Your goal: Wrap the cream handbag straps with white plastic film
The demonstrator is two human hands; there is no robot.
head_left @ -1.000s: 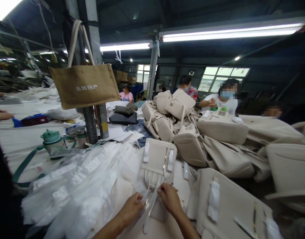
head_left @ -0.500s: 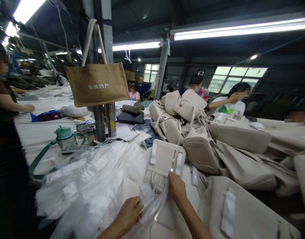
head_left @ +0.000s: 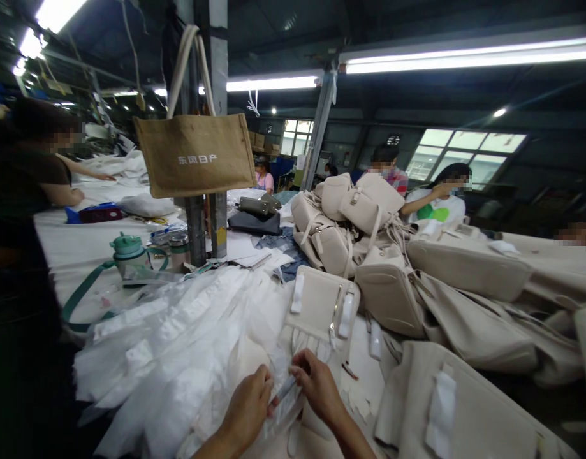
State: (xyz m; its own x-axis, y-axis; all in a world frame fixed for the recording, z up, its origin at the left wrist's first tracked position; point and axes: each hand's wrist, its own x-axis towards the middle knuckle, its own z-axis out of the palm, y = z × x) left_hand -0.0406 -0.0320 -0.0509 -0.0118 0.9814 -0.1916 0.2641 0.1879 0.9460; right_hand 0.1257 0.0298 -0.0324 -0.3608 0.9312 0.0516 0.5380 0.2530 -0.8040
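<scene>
My left hand [head_left: 247,405] is closed at the bottom middle, its fingertips gripping thin clear plastic film [head_left: 287,403]. Close to its right, my right hand [head_left: 317,387] pinches the film's other side, so a short stretch runs between the two. Just beyond the hands lies a flat beige bag panel [head_left: 316,299] with a gold zipper and white wrapped strips. Under and around my hands are further beige pieces, partly covered. A heap of white, translucent wrapping sheets [head_left: 178,338] spreads to the left of my left hand.
Beige bags [head_left: 345,223] are piled at the back right; larger ones [head_left: 465,401] lie at the front right. A green-lidded bottle [head_left: 130,255] stands left of a metal post [head_left: 219,223], where a brown tote [head_left: 197,159] hangs. Co-workers are at the left and behind the pile.
My right hand has moved from beside the zippered panel down and left, close to my left hand. The view has shifted slightly left. The person at the left leans further over the table.
</scene>
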